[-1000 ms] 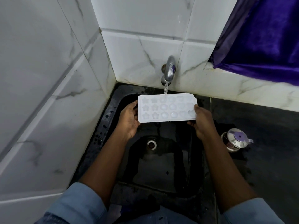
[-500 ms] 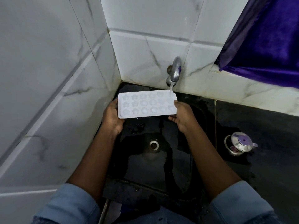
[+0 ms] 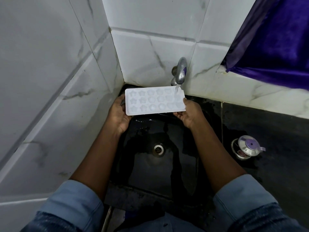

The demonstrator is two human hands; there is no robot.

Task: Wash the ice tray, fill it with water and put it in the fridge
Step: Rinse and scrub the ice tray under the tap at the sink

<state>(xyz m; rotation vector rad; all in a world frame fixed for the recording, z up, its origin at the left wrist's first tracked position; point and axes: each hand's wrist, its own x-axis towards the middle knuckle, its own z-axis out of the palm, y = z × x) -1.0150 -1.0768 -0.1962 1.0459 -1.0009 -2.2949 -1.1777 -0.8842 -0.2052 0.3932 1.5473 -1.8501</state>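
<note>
A white ice tray (image 3: 154, 101) with star and round moulds is held level over the black sink (image 3: 160, 171). My left hand (image 3: 117, 114) grips its left end from below, fingers curled under the edge. My right hand (image 3: 188, 113) grips the right end, thumb on the rim. Water runs from the metal tap (image 3: 181, 71) on the back wall onto the tray's far right corner.
The sink drain (image 3: 158, 149) lies below the tray. A small steel lidded pot (image 3: 245, 149) stands on the dark counter (image 3: 275, 139) to the right. White marble tiles (image 3: 50, 97) close the left and back. A purple curtain (image 3: 275, 39) hangs at upper right.
Both hands have shifted the tray to the left under the tap, so the stream now lands on its right end instead of the middle.
</note>
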